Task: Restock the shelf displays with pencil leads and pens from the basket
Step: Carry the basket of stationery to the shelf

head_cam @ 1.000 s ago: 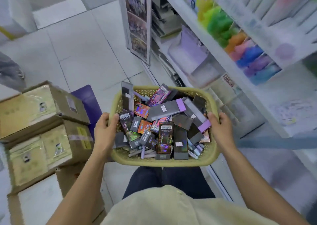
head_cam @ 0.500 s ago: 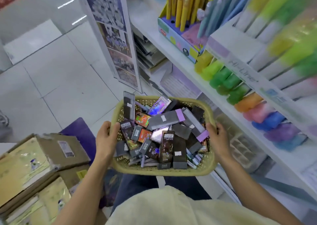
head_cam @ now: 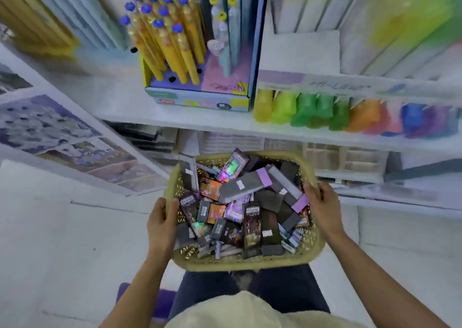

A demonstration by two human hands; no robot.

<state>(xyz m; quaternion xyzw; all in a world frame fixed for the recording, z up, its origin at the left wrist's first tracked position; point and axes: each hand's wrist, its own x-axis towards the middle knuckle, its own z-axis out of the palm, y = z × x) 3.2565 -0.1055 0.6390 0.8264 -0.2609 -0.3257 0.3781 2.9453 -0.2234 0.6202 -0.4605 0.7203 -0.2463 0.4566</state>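
the basket (head_cam: 250, 262) of packets (head_cam: 240, 187) is gripped at its rim, at 9 o'clock by the left hand (head_cam: 160, 224), at 3 o'clock by the right hand (head_cam: 322, 207).

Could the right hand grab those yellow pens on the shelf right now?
Probably not yet: the right hand grips the basket by its rim, as does the left hand. Nothing otherwise blocks the yellow pens.

The basket (head_cam: 250, 264) now faces the shelf (head_cam: 175, 122) head on, close up to it. A second ago the shelf was off to the right side. The box of yellow pens (head_cam: 200, 101) now stands just above the basket. The brown boxes on the floor are gone from view.
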